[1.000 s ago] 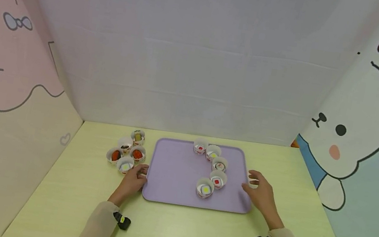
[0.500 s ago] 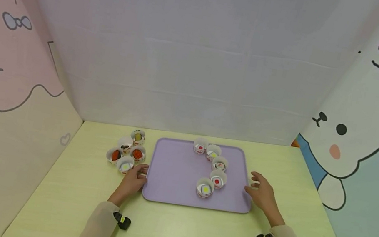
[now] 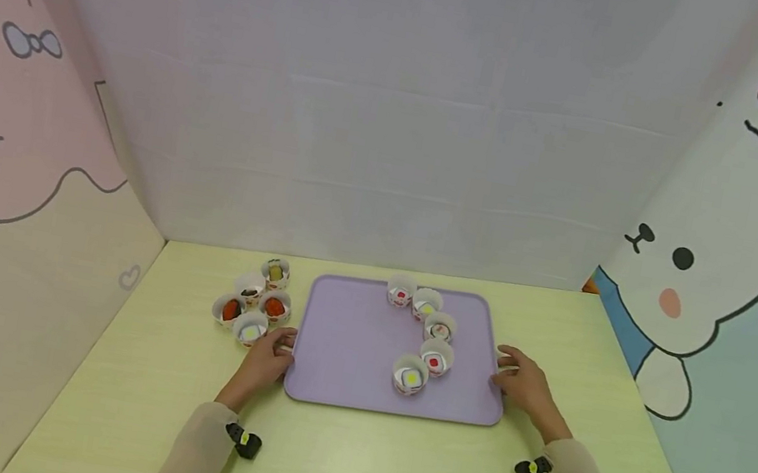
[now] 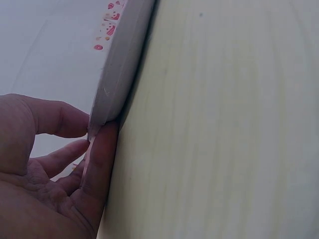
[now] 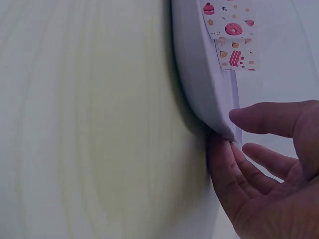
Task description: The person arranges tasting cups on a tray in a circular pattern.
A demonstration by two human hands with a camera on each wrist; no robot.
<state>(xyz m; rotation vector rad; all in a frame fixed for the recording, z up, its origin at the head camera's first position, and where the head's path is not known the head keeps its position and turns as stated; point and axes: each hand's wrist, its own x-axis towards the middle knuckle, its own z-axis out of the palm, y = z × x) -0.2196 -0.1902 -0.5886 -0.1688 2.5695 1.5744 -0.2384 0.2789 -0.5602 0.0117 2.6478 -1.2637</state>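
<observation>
A lilac rectangular tray [image 3: 353, 342] lies on the table with several printed paper cups in a curved row on its right half. The nearest cup [image 3: 410, 376] holds a small white-and-yellow piece. My left hand [image 3: 266, 360] grips the tray's left edge; in the left wrist view the thumb [image 4: 65, 119] is at the rim and a finger [image 4: 102, 154] lies under it. At the right edge, my right hand [image 3: 524, 382] holds the rim between thumb [image 5: 264, 118] and fingers [image 5: 227, 169], the fingertips tucked against its underside.
Several more paper cups stand left of the tray, close to my left hand, among them a cup with a red piece [image 3: 275, 307]. A white wall [image 3: 395, 146] rises behind the table [image 3: 338, 466], with cartoon-printed panels at both sides.
My right hand has shifted slightly right, its thumb drawing back from over the tray to the rim as its fingers close in on the edge. The left hand and the cups stay put.
</observation>
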